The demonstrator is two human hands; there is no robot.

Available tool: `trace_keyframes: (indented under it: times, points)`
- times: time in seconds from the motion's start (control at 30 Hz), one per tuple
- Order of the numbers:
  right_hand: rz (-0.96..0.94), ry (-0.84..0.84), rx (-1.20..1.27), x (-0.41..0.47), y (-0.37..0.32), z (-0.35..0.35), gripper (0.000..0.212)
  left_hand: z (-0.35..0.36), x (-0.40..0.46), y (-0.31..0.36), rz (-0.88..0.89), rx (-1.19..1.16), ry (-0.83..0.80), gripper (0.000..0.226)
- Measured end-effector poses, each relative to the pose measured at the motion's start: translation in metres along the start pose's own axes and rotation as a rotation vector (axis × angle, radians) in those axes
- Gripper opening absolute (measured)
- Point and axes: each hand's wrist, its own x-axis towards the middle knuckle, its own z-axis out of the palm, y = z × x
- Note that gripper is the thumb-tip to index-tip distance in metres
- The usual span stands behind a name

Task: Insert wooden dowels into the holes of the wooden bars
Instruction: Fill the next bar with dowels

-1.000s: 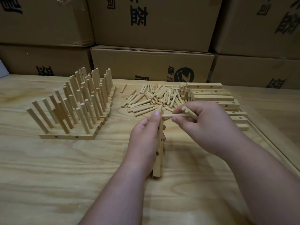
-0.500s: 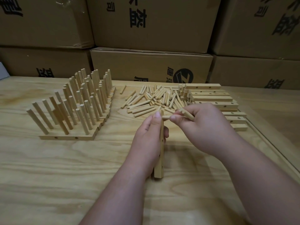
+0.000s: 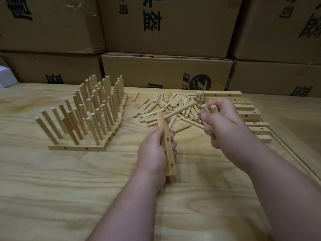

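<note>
My left hand (image 3: 152,150) grips a wooden bar (image 3: 167,145) standing on its long edge, pointing away from me, with holes showing along its right face. One dowel (image 3: 180,110) sticks out of the bar's far end, slanting up to the right. My right hand (image 3: 224,126) is a little to the right of it and holds two spare dowels (image 3: 207,109) upright in curled fingers. A loose pile of dowels (image 3: 173,108) lies just beyond both hands.
Finished bars with standing dowels (image 3: 90,112) fill the table's left. A stack of bare bars (image 3: 248,115) lies at the right, next to the table's raised edge (image 3: 295,153). Cardboard boxes (image 3: 165,72) wall the back. A small flat wooden piece (image 3: 182,126) lies under the pile's near side.
The dowel my right hand was pushing into the bar's far end now stands in it. My right hand has let it go and drawn back to the right with two dowels.
</note>
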Motion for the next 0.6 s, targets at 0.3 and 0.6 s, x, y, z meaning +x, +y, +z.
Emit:
trace_keyframes:
  times: [0.3, 0.6]
  points:
    - [-0.199, -0.164, -0.353, -0.010, 0.004, 0.008, 0.014, 0.003, -0.003, 0.008, -0.055, -0.241, 0.047, 0.036]
    - [-0.185, -0.142, -0.402, -0.010, 0.003, 0.006, 0.009, 0.002, -0.001, 0.005, -0.050, -0.203, 0.034, 0.032]
